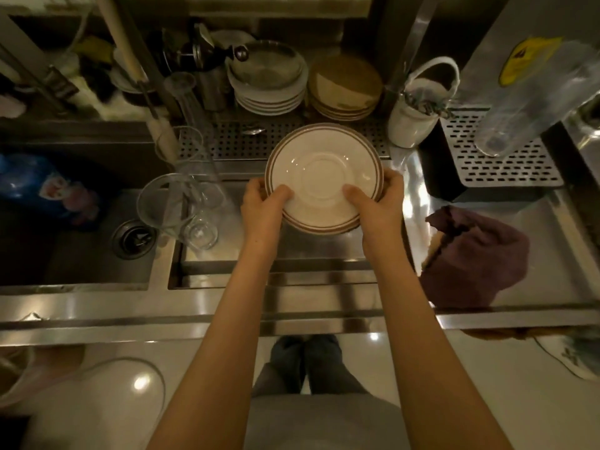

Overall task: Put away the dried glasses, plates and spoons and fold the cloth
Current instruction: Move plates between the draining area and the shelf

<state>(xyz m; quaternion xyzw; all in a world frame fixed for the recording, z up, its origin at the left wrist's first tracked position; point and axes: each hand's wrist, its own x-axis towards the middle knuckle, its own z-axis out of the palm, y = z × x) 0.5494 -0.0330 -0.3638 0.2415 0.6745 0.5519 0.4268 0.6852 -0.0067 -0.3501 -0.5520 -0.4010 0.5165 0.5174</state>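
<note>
A small stack of cream saucers with brown rim stripes point(321, 164) is held above the steel drain basin. My left hand point(263, 203) grips its left edge and my right hand point(376, 201) grips its right edge, thumbs on top. Clear glasses point(181, 203) stand and lie at the basin's left side. A crumpled purple cloth point(477, 258) lies on the counter to the right. A white holder with spoons point(418, 112) stands behind, to the right.
Two stacks of plates, white point(269, 92) and tan point(344, 92), sit at the back on a perforated rack point(227, 141). A dark sink point(81, 228) with a drain and a blue bag is at left. A perforated drip tray point(506, 164) is at right.
</note>
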